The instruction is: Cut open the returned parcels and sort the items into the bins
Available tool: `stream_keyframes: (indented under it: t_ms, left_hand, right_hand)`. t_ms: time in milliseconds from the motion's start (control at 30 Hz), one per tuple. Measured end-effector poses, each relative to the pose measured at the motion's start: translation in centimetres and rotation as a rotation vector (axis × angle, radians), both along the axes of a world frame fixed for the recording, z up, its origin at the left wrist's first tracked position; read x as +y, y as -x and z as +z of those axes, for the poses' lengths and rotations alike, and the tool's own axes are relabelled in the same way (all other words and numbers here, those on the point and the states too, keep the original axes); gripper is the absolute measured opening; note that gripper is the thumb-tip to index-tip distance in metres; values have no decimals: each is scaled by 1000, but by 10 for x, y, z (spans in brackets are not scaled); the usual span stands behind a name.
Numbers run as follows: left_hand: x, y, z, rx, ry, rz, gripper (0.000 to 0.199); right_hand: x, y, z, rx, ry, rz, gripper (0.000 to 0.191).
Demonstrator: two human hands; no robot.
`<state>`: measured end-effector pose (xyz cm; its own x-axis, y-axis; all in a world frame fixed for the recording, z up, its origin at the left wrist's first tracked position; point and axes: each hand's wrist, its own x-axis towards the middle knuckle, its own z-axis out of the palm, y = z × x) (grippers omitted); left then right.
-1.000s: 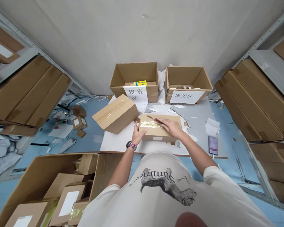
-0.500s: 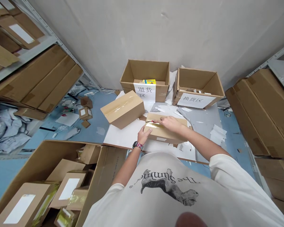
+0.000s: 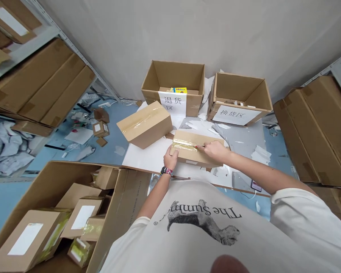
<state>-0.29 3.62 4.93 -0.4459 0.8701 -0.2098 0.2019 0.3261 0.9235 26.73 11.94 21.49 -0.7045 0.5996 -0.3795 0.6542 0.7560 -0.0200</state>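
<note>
A taped cardboard box [image 3: 210, 158] lies on the table in front of me. My left hand [image 3: 171, 158] grips its left end, thumb on top, fingers around the side. My right hand [image 3: 217, 151] is closed around a small red-and-black cutter [image 3: 199, 147], mostly hidden by the fingers. Its tip rests on the shiny tape [image 3: 184, 146] along the top seam. A dark slit line runs through the tape from the left end toward the cutter. Behind and to the left, a second taped box [image 3: 144, 125] sits tilted on the table.
Two open cartons with paper signs, the left one [image 3: 194, 108] and the right one [image 3: 261, 113], stand at the back. Paper scraps [image 3: 261, 154] and a phone [image 3: 256, 185] lie at the right. A large carton [image 3: 130, 197] of parcels stands lower left. Shelves flank the table.
My right hand has drawn the cutter rightward along the box's top seam. The left hand keeps its hold. The view has shifted, and the phone now shows at the table's front edge.
</note>
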Motion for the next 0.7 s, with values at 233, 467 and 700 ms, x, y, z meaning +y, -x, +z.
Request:
stream_keyframes:
  t_ms: [233,467,700]
  left_hand:
    - [6,-4,-15,38,-33,35,63]
    - [13,2,-15,1,-78,30,62]
    - [16,10,-17,18,-88,-22,67]
  right_hand:
    - [-27,-156,-5,-17,-54,-137,67]
    - [-44,-217,-19,49,-93,-175,87]
    - [-61,-225,-59,69,-141,-253,75]
